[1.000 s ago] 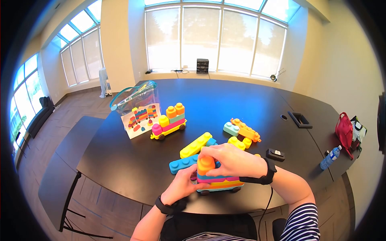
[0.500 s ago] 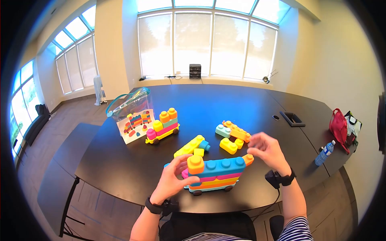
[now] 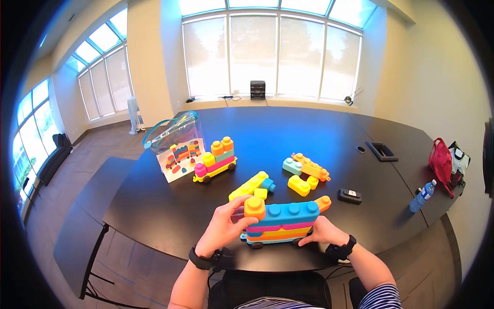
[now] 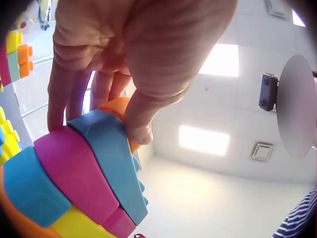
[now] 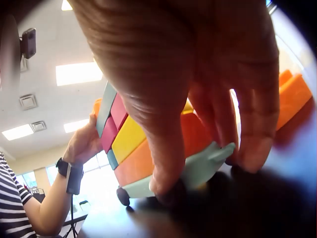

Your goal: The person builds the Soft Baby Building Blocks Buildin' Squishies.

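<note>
A toy train car built of stacked blocks stands near the table's front edge in the head view, with a long blue block (image 3: 292,210) on top. Below are pink, yellow and orange layers on a pale blue wheeled base (image 3: 278,240). My left hand (image 3: 220,226) grips the orange block (image 3: 254,207) at the top left corner, thumb in front, fingers behind. Low at the other end, my right hand (image 3: 330,232) holds the base beside a wheel; the right wrist view shows thumb and fingers on either side of the base (image 5: 200,163). An orange block (image 3: 324,203) juts from the top right.
Behind lie a long yellow block (image 3: 248,186), a small yellow block (image 3: 298,185) and an orange wheel base (image 3: 313,168). A second train car (image 3: 216,169) stands by a clear bag (image 3: 177,154). A black device (image 3: 350,196) and water bottle (image 3: 423,196) are to the right.
My right hand has left the orange block at the top left, swung out right, then come down onto the base's right end. My left hand now holds that orange block.
</note>
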The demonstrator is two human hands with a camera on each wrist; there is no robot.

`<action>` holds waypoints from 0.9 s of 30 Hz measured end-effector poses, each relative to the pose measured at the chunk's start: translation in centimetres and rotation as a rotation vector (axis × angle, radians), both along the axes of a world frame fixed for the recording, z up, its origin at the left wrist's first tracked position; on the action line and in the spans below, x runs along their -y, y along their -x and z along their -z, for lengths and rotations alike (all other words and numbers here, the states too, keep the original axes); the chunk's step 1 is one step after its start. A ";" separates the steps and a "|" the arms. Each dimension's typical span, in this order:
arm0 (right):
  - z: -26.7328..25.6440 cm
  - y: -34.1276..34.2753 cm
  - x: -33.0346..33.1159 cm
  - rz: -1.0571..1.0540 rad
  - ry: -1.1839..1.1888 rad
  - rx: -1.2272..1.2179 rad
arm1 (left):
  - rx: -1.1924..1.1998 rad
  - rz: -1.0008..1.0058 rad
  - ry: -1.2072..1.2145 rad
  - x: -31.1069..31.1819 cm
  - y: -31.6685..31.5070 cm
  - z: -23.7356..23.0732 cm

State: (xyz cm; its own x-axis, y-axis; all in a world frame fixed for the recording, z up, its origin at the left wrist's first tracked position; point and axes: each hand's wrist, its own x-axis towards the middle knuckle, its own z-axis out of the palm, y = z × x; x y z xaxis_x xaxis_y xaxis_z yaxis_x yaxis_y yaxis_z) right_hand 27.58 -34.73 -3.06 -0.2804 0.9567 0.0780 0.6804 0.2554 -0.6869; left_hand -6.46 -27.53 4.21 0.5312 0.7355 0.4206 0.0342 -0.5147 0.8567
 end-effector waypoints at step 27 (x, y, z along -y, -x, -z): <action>-4.8 1.7 -0.6 0.025 -0.196 -0.224 | -0.491 -0.200 -0.190 1.8 -0.5 2.1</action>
State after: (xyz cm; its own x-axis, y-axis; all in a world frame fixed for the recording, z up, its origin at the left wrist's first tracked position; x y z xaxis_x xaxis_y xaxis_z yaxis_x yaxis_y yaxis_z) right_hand 25.83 -34.18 1.79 -0.2121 0.9237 0.3189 0.5253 0.3830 -0.7599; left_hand -5.97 -29.30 2.11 0.5564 0.7771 0.2941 0.5181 -0.6012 0.6084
